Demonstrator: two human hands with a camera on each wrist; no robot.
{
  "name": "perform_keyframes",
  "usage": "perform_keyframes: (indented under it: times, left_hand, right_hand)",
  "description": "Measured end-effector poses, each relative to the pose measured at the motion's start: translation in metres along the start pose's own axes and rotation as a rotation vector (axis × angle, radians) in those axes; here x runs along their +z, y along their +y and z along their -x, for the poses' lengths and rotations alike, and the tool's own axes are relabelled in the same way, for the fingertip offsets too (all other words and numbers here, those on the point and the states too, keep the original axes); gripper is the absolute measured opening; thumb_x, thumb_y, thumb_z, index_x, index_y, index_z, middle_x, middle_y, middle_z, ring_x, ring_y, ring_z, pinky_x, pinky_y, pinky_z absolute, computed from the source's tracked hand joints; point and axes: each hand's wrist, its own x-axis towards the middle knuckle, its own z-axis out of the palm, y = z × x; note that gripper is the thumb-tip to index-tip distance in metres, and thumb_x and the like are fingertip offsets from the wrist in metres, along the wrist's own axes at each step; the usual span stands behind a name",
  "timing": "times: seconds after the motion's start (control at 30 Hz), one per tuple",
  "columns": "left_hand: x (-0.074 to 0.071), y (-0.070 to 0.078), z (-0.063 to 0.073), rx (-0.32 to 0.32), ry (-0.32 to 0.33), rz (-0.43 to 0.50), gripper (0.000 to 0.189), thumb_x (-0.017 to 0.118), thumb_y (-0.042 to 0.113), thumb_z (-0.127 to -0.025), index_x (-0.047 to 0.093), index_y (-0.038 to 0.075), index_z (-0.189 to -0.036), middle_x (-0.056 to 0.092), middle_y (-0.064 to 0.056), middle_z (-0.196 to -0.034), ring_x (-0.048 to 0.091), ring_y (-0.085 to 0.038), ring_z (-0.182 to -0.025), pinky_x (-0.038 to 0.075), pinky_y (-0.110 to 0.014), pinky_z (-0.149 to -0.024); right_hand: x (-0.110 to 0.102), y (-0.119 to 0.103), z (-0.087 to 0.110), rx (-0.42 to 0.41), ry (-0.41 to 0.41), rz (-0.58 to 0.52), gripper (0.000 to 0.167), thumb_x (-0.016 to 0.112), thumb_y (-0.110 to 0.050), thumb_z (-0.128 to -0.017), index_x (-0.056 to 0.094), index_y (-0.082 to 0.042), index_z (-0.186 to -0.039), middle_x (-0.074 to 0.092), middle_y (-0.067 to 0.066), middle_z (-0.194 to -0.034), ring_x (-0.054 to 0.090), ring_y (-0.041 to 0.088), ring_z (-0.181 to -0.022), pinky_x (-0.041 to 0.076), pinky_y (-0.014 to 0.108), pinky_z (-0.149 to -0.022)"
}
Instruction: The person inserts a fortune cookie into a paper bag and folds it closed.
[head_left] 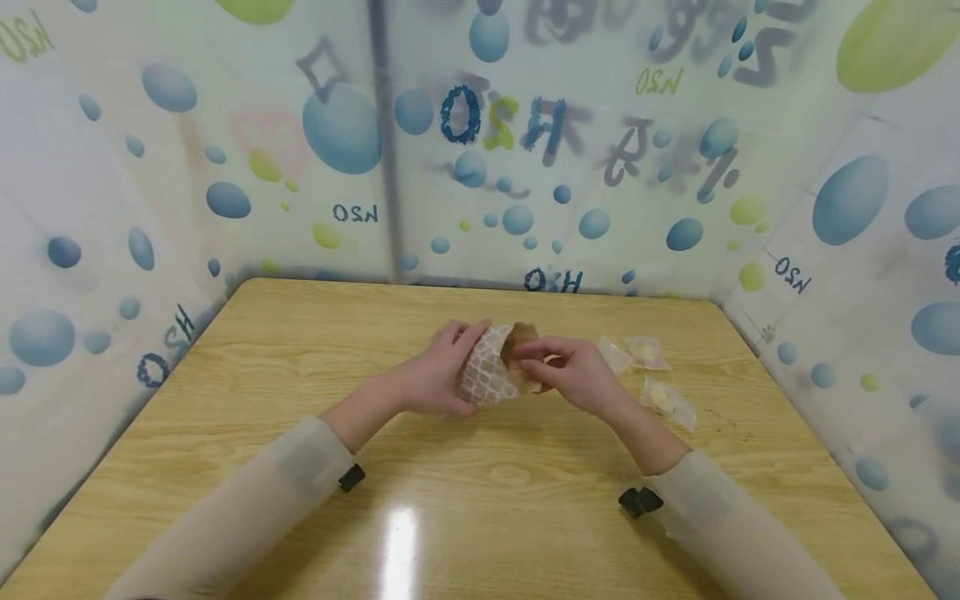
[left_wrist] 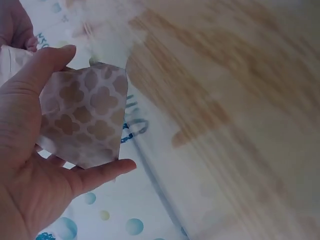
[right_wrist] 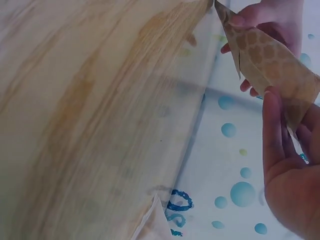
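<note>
My left hand grips a small brown paper bag with a white lattice pattern, its thumb and fingers spread round the sides. The bag lies tilted over the middle of the table, its mouth facing right. At that mouth, my right hand pinches the edge with thumb and fingers, some fingertips hidden by the paper. In the left wrist view the patterned side of the bag sits between thumb and fingers. The right wrist view shows both hands on the bag; its contents are hidden.
Right of the right hand, clear packets lie on the wooden table: one packet partly behind the hand, another packet beside it, and a nearer packet with a pale piece inside. Printed curtain walls enclose the table's back and sides.
</note>
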Motion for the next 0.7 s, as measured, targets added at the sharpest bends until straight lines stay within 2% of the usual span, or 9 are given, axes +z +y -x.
perform_keyframes:
  times: [0.07, 0.23, 0.43, 0.6, 0.7]
  left_hand:
    - [-0.001, 0.000, 0.000, 0.003, 0.014, 0.012, 0.122, 0.094, 0.019, -0.081, 0.015, 0.018, -0.175, 0.032, -0.019, -0.160, 0.040, -0.036, -0.143, 0.047, -0.056, -0.119]
    - [-0.003, -0.004, 0.002, 0.016, 0.022, 0.059, 0.103, 0.089, 0.008, -0.083, 0.029, 0.015, -0.167, 0.038, -0.017, -0.151, 0.045, -0.032, -0.132, 0.050, -0.053, -0.113]
    - [-0.005, -0.007, 0.005, 0.020, 0.010, 0.097, 0.106, 0.091, 0.012, -0.083, 0.029, 0.018, -0.168, 0.037, -0.016, -0.151, 0.046, -0.031, -0.131, 0.052, -0.053, -0.111]
    - [-0.008, -0.012, 0.009, 0.065, 0.034, 0.123, 0.090, 0.088, 0.006, -0.083, 0.042, 0.016, -0.159, 0.044, -0.014, -0.144, 0.050, -0.028, -0.125, 0.054, -0.050, -0.108]
    - [-0.009, -0.014, 0.012, 0.074, 0.037, 0.115, 0.091, 0.090, 0.009, -0.082, 0.043, 0.015, -0.159, 0.046, -0.013, -0.144, 0.050, -0.027, -0.125, 0.054, -0.049, -0.108]
  right_hand:
    - [0.001, -0.001, 0.000, -0.003, -0.001, 0.019, 0.027, 0.071, -0.015, -0.108, 0.079, -0.007, -0.133, 0.079, 0.018, -0.128, 0.075, 0.014, -0.080, 0.067, 0.054, -0.081]
    - [-0.001, -0.002, 0.000, 0.029, 0.009, 0.012, 0.028, 0.069, -0.011, -0.108, 0.078, -0.003, -0.133, 0.080, 0.022, -0.123, 0.081, 0.019, -0.084, 0.068, 0.046, -0.082]
    - [-0.004, -0.007, 0.000, 0.040, -0.014, 0.028, 0.033, 0.071, -0.013, -0.107, 0.075, -0.005, -0.139, 0.075, 0.024, -0.135, 0.079, 0.016, -0.078, 0.067, 0.053, -0.082]
    - [-0.006, -0.007, 0.002, 0.092, -0.018, -0.008, 0.032, 0.072, -0.013, -0.107, 0.076, -0.001, -0.137, 0.079, 0.022, -0.126, 0.081, 0.016, -0.082, 0.068, 0.049, -0.085]
    - [-0.005, -0.006, 0.003, 0.097, -0.025, -0.029, 0.032, 0.072, -0.012, -0.107, 0.075, 0.000, -0.137, 0.080, 0.022, -0.122, 0.082, 0.017, -0.082, 0.068, 0.048, -0.085]
